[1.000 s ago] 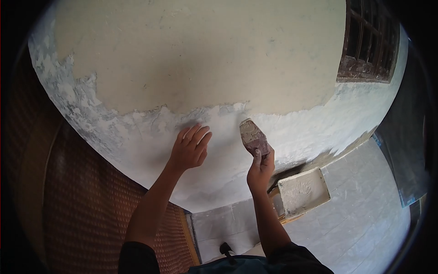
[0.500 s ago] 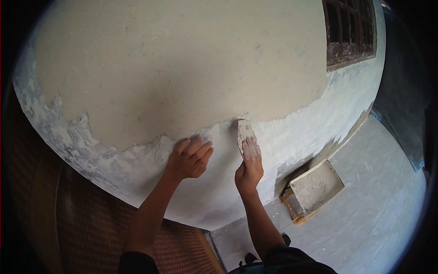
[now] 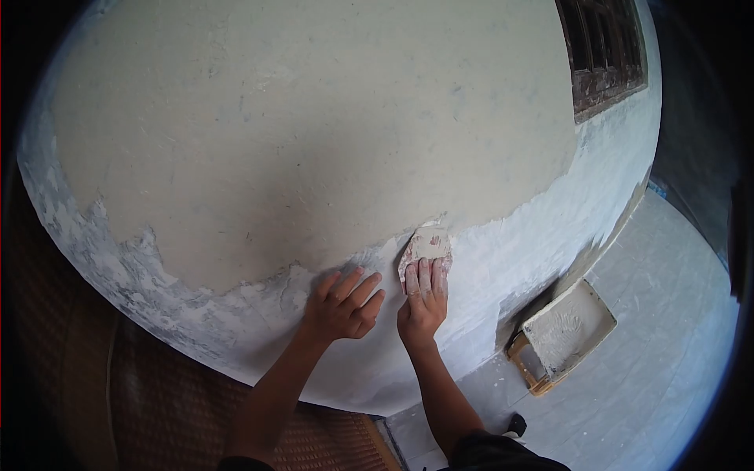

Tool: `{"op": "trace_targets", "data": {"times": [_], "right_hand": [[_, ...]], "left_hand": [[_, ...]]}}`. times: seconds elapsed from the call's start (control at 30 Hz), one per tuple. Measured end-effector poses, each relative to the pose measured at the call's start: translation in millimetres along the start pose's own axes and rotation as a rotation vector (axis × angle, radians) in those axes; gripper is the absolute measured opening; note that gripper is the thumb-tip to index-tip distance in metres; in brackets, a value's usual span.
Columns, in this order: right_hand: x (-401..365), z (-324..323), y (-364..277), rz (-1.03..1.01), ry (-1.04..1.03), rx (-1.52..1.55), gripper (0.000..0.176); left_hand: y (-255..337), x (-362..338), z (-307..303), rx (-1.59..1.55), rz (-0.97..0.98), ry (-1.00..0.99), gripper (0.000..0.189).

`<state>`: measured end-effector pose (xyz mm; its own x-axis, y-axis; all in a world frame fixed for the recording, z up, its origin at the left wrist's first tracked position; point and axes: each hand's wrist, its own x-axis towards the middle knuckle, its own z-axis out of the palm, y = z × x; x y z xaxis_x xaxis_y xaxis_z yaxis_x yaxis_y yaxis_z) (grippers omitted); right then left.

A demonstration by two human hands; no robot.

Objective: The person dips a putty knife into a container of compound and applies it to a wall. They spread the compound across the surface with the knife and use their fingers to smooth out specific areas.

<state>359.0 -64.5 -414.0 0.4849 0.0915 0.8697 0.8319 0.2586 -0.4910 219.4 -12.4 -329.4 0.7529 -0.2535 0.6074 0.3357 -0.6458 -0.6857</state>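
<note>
Against the wall (image 3: 314, 141), the scraper (image 3: 428, 245) lies under the right hand (image 3: 424, 302) fingertips.

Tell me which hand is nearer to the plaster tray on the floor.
Right. The right hand, pressing a putty knife to the wall, is up-left of the plaster tray; the left hand lies flat on the wall, farther left.

Dark short sleeves (image 3: 503, 458); forearms bare; right fingers (image 3: 424, 275) plaster-dusted.

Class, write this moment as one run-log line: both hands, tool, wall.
left hand: resting on wall | right hand: pressing putty knife against wall at plaster edge | tray: on floor by wall
</note>
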Motion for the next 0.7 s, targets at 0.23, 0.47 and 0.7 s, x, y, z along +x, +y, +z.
{"op": "trace_targets", "data": {"times": [0.23,0.47,0.7], "right_hand": [[-3.4,14.9,1.5,-0.087,-0.002,-0.123,0.041],[2.2,3.5,12.3,-0.202,-0.071,-0.228,0.037],[-5.8,-24.2,19.1,-0.279,-0.243,-0.205,0.037]], "left_hand": [[-0.7,-0.1,-1.1,-0.034,-0.012,0.012,0.018],[-4.2,1.1,-1.0,-0.061,0.044,0.004,0.02],[-4.1,2.6,0.3,-0.046,0.055,-0.003,0.021]]}}
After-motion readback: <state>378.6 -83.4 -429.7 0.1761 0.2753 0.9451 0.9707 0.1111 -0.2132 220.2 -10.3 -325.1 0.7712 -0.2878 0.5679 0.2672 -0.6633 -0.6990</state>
